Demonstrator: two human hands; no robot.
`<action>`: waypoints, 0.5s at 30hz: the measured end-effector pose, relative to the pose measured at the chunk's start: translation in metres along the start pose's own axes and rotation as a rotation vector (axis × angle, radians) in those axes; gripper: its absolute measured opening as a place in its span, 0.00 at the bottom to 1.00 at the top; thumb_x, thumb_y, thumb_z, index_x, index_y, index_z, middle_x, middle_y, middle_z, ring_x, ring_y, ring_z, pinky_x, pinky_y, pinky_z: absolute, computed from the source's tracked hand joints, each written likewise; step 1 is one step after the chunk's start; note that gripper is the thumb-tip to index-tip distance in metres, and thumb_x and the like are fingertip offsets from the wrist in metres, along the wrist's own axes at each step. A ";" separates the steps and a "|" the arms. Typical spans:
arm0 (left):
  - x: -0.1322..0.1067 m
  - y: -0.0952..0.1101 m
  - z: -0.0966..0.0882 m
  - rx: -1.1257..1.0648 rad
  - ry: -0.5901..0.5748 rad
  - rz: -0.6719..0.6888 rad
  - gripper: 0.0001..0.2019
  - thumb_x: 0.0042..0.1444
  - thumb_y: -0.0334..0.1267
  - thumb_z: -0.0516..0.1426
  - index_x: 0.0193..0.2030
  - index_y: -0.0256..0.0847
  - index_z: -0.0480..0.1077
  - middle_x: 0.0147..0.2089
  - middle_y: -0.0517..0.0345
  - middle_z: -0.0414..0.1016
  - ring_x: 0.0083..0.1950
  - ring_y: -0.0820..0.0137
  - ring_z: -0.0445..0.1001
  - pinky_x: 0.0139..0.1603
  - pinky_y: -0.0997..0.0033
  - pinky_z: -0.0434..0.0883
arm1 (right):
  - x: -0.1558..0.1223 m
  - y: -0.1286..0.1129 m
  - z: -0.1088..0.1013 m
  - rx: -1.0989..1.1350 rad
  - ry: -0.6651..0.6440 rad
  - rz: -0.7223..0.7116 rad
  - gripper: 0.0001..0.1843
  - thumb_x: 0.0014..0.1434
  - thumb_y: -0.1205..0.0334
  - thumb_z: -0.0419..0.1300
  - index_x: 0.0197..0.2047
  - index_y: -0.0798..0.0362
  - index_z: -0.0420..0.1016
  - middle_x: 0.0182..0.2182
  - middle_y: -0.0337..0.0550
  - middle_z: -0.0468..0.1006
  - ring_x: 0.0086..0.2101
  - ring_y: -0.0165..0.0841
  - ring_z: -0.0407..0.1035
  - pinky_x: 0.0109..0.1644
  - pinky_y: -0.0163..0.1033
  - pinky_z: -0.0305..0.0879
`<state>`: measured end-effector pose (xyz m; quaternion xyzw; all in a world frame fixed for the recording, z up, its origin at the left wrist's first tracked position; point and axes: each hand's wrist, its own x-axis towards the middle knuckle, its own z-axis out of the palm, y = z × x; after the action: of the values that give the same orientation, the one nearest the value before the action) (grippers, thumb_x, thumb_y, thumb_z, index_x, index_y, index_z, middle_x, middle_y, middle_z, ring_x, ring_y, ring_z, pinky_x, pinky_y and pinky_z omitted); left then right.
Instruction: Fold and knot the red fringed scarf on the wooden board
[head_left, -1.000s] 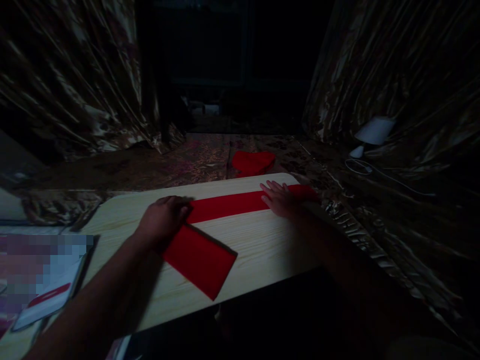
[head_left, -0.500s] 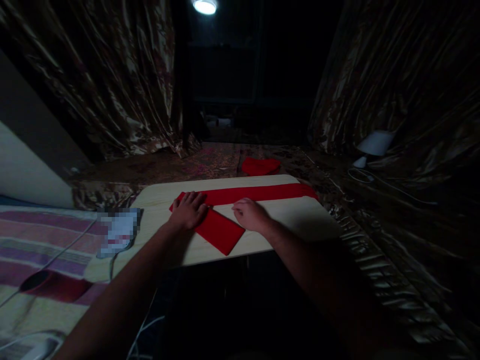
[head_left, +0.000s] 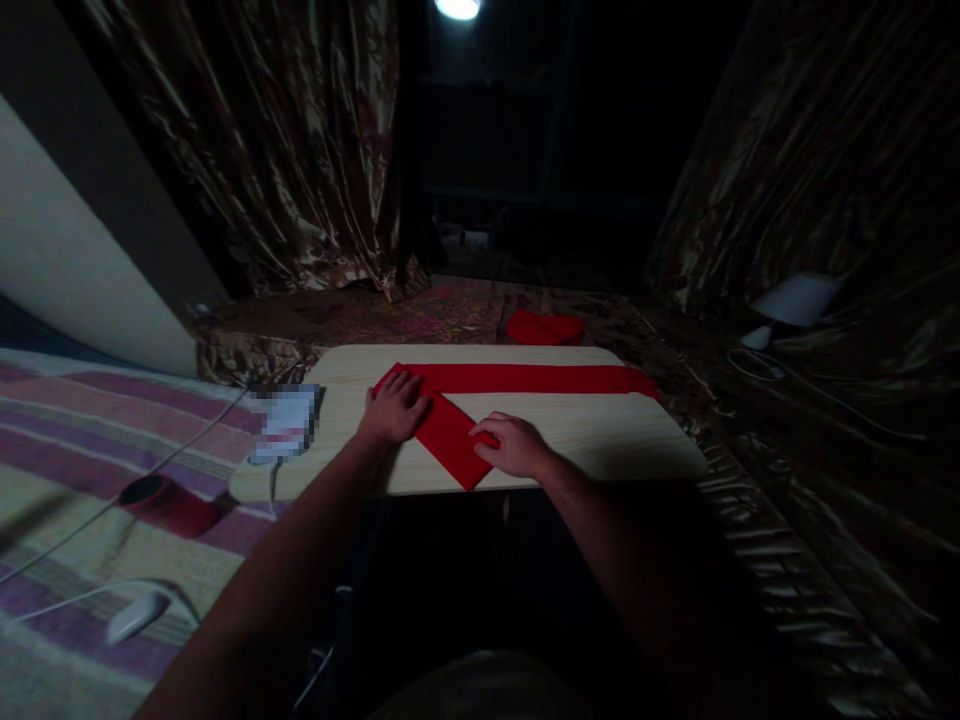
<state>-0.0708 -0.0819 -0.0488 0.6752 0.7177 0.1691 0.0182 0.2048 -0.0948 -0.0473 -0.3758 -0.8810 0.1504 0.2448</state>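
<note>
A long red strip (head_left: 525,379), apparently cloth, lies across the pale wooden table (head_left: 592,435). At its left it folds back diagonally, and the folded part (head_left: 448,440) slants toward the near edge. My left hand (head_left: 394,405) lies on the fold with its fingers spread flat. At the right edge of the slanting part, my right hand (head_left: 511,443) has its thumb and curled fingers on the cloth near its end. Some red shows between thumb and fingers. The strip's far right end hangs over the table edge.
A red bundle (head_left: 545,328) lies beyond the table. Left are a blurred-out packet (head_left: 286,425), a red cylindrical object (head_left: 169,505) and a white corded object (head_left: 136,618) on striped bedding (head_left: 67,440). A lamp (head_left: 796,300) stands at right, near the curtains (head_left: 847,150).
My right hand has come down from above the bare table onto the edge of the slanting red part. My left hand stays on the fold. The whole view has shifted slightly.
</note>
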 end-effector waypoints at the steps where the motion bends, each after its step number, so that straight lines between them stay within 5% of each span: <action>1: -0.001 -0.001 0.000 -0.012 0.025 -0.007 0.34 0.67 0.59 0.42 0.75 0.48 0.57 0.78 0.52 0.50 0.78 0.51 0.46 0.72 0.32 0.48 | 0.000 0.000 0.000 0.025 -0.005 0.001 0.12 0.58 0.59 0.65 0.46 0.44 0.83 0.41 0.38 0.81 0.37 0.32 0.73 0.44 0.36 0.68; 4: -0.002 -0.003 0.000 -0.025 0.083 -0.033 0.34 0.67 0.59 0.42 0.76 0.50 0.55 0.79 0.54 0.47 0.79 0.51 0.45 0.71 0.29 0.49 | -0.001 0.001 -0.001 0.080 0.008 -0.005 0.16 0.58 0.59 0.66 0.50 0.45 0.82 0.41 0.38 0.80 0.34 0.30 0.71 0.41 0.36 0.68; 7: -0.001 -0.004 0.001 -0.004 0.032 -0.033 0.34 0.66 0.59 0.41 0.76 0.50 0.54 0.79 0.53 0.46 0.79 0.50 0.43 0.71 0.29 0.48 | 0.001 0.001 0.000 0.058 0.073 -0.079 0.23 0.57 0.60 0.67 0.57 0.46 0.79 0.51 0.44 0.79 0.44 0.34 0.73 0.51 0.40 0.69; 10: 0.001 -0.002 0.001 0.010 -0.027 -0.043 0.35 0.66 0.60 0.40 0.76 0.49 0.55 0.79 0.52 0.47 0.79 0.50 0.43 0.72 0.29 0.46 | 0.003 0.004 0.004 0.014 0.086 -0.131 0.19 0.57 0.60 0.67 0.53 0.47 0.82 0.54 0.47 0.79 0.52 0.39 0.72 0.60 0.46 0.65; 15: 0.003 0.002 0.000 0.037 -0.061 -0.045 0.38 0.65 0.62 0.41 0.77 0.47 0.52 0.80 0.51 0.44 0.79 0.49 0.41 0.72 0.30 0.46 | 0.005 0.007 0.007 0.071 0.090 -0.069 0.09 0.60 0.61 0.65 0.43 0.46 0.85 0.47 0.41 0.84 0.49 0.36 0.74 0.58 0.44 0.67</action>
<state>-0.0694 -0.0792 -0.0483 0.6638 0.7349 0.1350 0.0315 0.2020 -0.0874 -0.0551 -0.3428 -0.8756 0.1559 0.3026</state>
